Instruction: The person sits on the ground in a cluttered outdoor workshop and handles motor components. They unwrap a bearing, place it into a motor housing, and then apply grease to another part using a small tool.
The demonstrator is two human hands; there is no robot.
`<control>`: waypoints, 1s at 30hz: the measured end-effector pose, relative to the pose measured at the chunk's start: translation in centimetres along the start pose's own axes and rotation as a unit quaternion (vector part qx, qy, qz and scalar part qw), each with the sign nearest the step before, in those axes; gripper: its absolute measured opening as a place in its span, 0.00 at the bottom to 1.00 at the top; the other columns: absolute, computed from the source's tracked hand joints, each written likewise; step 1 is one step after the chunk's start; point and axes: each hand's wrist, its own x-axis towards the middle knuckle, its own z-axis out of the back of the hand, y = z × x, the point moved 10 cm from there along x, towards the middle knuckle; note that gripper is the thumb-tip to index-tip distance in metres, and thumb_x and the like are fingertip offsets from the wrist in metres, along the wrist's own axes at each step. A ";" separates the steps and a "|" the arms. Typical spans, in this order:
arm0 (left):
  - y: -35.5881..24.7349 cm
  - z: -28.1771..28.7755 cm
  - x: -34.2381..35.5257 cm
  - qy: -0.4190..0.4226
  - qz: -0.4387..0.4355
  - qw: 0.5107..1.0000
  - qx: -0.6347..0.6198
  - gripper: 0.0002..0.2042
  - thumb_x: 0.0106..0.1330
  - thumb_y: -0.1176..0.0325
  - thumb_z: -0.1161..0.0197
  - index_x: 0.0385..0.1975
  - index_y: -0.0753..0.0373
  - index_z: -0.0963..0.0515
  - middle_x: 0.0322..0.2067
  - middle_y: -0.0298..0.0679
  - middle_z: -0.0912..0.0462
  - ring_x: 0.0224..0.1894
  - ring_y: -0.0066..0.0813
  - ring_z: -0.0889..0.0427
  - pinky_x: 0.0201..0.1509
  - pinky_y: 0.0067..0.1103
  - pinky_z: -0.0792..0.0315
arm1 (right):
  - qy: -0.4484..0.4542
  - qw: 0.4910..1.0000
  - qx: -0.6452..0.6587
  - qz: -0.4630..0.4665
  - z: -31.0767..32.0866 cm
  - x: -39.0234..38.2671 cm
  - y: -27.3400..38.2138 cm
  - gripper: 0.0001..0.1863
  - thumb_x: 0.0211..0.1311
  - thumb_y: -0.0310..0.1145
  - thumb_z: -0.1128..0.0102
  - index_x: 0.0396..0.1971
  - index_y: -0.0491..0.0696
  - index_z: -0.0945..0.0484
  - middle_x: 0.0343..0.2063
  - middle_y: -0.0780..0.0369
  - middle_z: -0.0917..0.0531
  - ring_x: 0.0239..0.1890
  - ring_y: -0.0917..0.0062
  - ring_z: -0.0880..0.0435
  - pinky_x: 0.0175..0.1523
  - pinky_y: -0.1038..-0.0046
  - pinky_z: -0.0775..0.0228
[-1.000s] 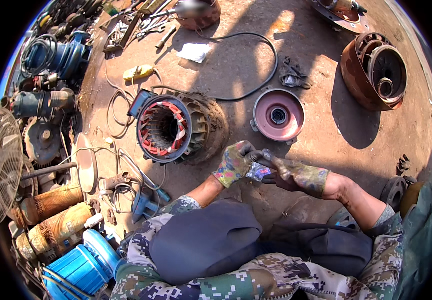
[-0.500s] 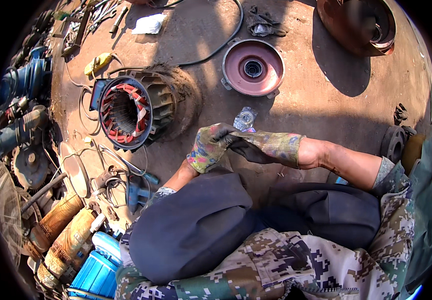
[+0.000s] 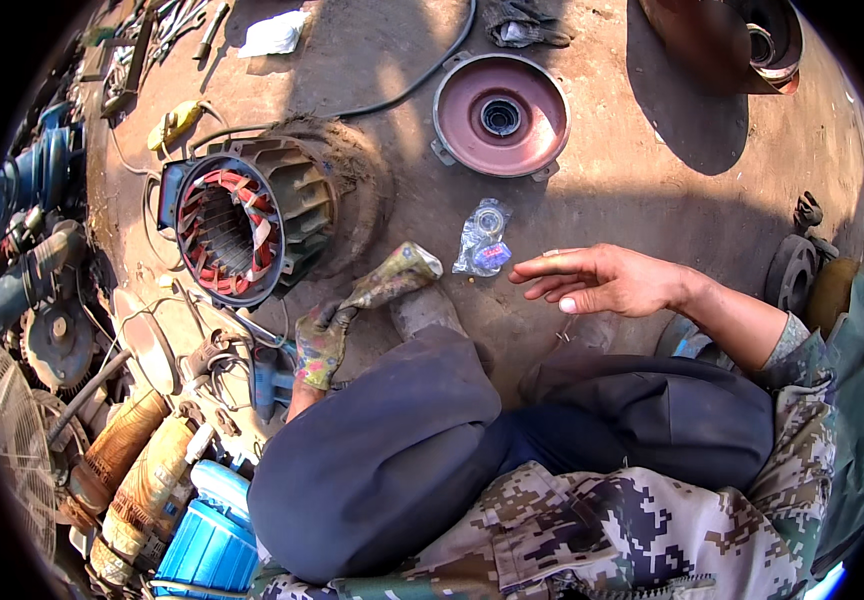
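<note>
My left hand (image 3: 322, 345), in a patterned work glove with dark fingers, is closed on a second, loose work glove (image 3: 394, 277) that sticks out toward the upper right. My right hand (image 3: 602, 280) is bare, its fingers stretched out over the ground with nothing in them. Just left of its fingertips lies a clear plastic bag (image 3: 482, 238) that holds a ring-shaped bearing. Beyond my left hand stands a motor stator (image 3: 237, 230) with red-and-white windings and a finned housing. A round reddish end cover (image 3: 502, 115) rests farther off, its hub facing up.
A rusty cylindrical housing (image 3: 722, 45) stands at the far right. Dark crumpled gloves (image 3: 524, 24) and a white packet (image 3: 273, 34) lie at the back. Along the left are a yellow handheld control (image 3: 174, 125), motors, a blue motor (image 3: 207, 550) and a wire fan guard (image 3: 14, 450).
My right hand has come out of its glove and is now bare. My left hand has drawn the removed glove away to the left and nearer. The bagged bearing now shows fully.
</note>
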 end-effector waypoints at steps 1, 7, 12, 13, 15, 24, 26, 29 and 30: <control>2.6 0.7 -1.0 0.029 0.036 0.999 0.014 0.10 0.67 0.66 0.30 0.45 0.61 0.15 0.34 0.47 0.13 0.37 0.47 0.13 0.41 0.33 0.22 | -0.001 0.998 0.067 -0.005 0.5 0.4 -0.4 0.33 0.74 0.28 0.41 0.76 0.48 0.39 0.71 0.61 0.30 0.67 0.74 0.25 0.71 0.68 0.32; 0.2 4.7 -1.5 0.031 0.105 0.952 0.286 0.27 0.61 0.63 0.28 0.63 0.54 0.22 0.49 0.50 0.14 0.52 0.54 0.17 0.56 0.41 0.23 | -0.073 0.997 0.031 0.011 2.5 2.8 -1.7 0.36 0.67 0.22 0.36 0.74 0.51 0.36 0.70 0.62 0.29 0.65 0.71 0.25 0.69 0.65 0.31; -5.1 2.7 0.0 -0.067 -0.083 0.974 0.201 0.23 0.60 0.64 0.27 0.57 0.57 0.19 0.50 0.47 0.15 0.53 0.52 0.18 0.58 0.40 0.25 | -0.073 0.852 -0.486 0.179 -0.2 3.2 3.7 0.37 0.56 0.23 0.33 0.68 0.54 0.29 0.69 0.60 0.29 0.65 0.59 0.27 0.68 0.58 0.34; -6.4 2.5 0.0 -0.086 -0.128 0.971 0.182 0.22 0.60 0.64 0.27 0.56 0.57 0.19 0.50 0.46 0.15 0.53 0.52 0.18 0.57 0.40 0.25 | -0.065 0.839 -0.511 0.177 -0.4 3.4 3.3 0.35 0.56 0.23 0.33 0.66 0.54 0.27 0.68 0.61 0.28 0.64 0.59 0.26 0.67 0.57 0.34; -9.1 1.5 0.3 -0.096 -0.190 0.965 0.155 0.20 0.59 0.66 0.26 0.52 0.58 0.18 0.47 0.45 0.15 0.51 0.51 0.18 0.56 0.40 0.25 | -0.072 0.829 -0.526 0.174 -0.1 3.6 2.7 0.23 0.60 0.26 0.34 0.57 0.50 0.22 0.55 0.61 0.20 0.54 0.60 0.20 0.59 0.56 0.28; -10.3 -10.6 5.2 0.158 -0.015 0.985 0.066 0.28 0.63 0.49 0.29 0.57 0.62 0.21 0.46 0.50 0.13 0.50 0.51 0.15 0.54 0.38 0.22 | -0.199 0.851 -0.486 -0.016 5.0 4.8 -2.3 0.15 0.67 0.33 0.38 0.51 0.46 0.21 0.44 0.55 0.18 0.48 0.56 0.17 0.53 0.56 0.23; -10.5 -11.8 6.5 0.158 0.005 0.983 0.092 0.34 0.62 0.45 0.28 0.59 0.65 0.23 0.47 0.52 0.13 0.51 0.50 0.14 0.55 0.38 0.22 | -0.236 0.854 -0.464 -0.012 5.6 5.3 -2.0 0.16 0.67 0.33 0.37 0.52 0.45 0.21 0.45 0.53 0.19 0.49 0.54 0.17 0.54 0.56 0.23; -11.3 -13.9 8.6 0.168 0.052 0.984 -0.002 0.35 0.61 0.44 0.28 0.59 0.66 0.23 0.47 0.54 0.14 0.51 0.52 0.14 0.55 0.38 0.22 | -0.306 0.855 -0.419 -0.010 7.1 6.0 -3.4 0.18 0.66 0.33 0.37 0.53 0.44 0.22 0.47 0.49 0.19 0.50 0.52 0.18 0.56 0.57 0.23; -11.9 -14.2 8.9 0.161 0.062 0.985 0.023 0.35 0.61 0.44 0.27 0.58 0.66 0.23 0.47 0.54 0.13 0.51 0.52 0.14 0.55 0.38 0.22 | -0.327 0.855 -0.401 -0.020 7.8 6.2 -4.0 0.18 0.66 0.32 0.37 0.53 0.44 0.22 0.48 0.48 0.20 0.50 0.51 0.18 0.57 0.57 0.24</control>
